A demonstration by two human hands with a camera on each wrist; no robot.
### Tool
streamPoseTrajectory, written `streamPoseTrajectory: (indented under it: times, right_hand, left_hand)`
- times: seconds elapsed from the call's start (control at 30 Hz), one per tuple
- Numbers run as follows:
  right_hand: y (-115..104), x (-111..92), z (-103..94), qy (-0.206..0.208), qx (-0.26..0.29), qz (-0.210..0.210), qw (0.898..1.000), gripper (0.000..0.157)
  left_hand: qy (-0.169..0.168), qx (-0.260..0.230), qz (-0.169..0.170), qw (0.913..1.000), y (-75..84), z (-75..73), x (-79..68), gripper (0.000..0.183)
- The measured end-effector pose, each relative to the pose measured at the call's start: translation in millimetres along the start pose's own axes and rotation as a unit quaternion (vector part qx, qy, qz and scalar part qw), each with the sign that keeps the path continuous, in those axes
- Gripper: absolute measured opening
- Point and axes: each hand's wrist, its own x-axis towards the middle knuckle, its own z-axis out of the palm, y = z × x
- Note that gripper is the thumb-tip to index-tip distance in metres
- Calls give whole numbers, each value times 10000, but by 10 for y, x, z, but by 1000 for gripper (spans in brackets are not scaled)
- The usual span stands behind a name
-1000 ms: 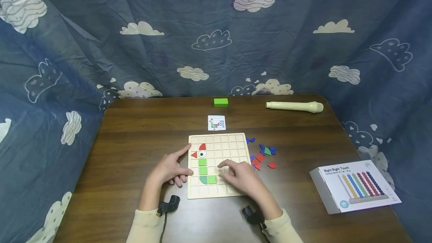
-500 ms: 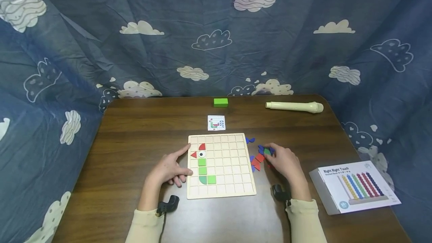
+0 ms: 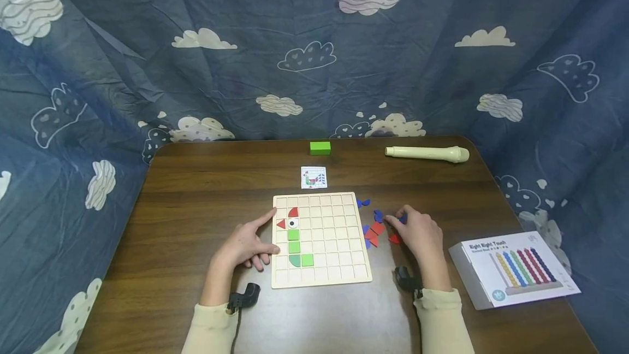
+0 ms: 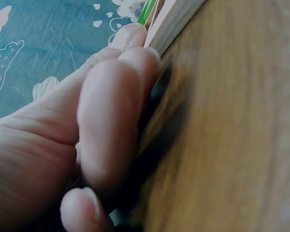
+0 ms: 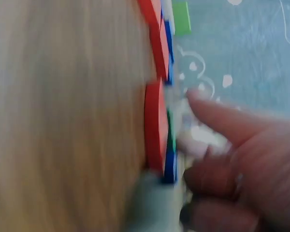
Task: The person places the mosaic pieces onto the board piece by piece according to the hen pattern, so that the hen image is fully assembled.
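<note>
A wooden grid board [image 3: 328, 275] lies mid-table. In its left columns sit a red quarter-round [image 3: 293, 212], a red triangle [image 3: 282, 224], an eye tile [image 3: 293, 223], green squares [image 3: 294, 247] and a green quarter-round [image 3: 295, 260]. My left hand [image 3: 247, 245] rests its spread thumb and forefinger against the board's left edge. To the right, my right hand [image 3: 417, 231] reaches into the loose pieces. In the right wrist view its fingers are close to a green piece [image 5: 170, 130], behind a red piece [image 5: 156, 125]; blur hides whether they pinch it.
A picture card [image 3: 314, 177] showing a bird on a grid lies behind the board, with a green block [image 3: 320, 148] farther back. A cream microphone-shaped object [image 3: 427, 153] lies back right. A bead-toy box [image 3: 516, 269] stands right. Red pieces [image 3: 374, 231] lie beside the board.
My right hand has left the board and moved right to the loose pieces, now covering the green one in the head view. My left hand stays at the board's edge.
</note>
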Motion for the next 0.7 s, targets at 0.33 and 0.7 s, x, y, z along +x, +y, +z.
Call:
streamPoseTrajectory:
  times: [0.33,0.7]
  right_hand:
    - [79,-66,-64,-424,158,-401,9982,36]
    - [-392,-306,64,216,526,-1462,9876,29]
  left_hand:
    - [-14,-11,-24,10000,-4,-8,-11,103]
    - [6,-30,-66,10000,9,-9,3,103]
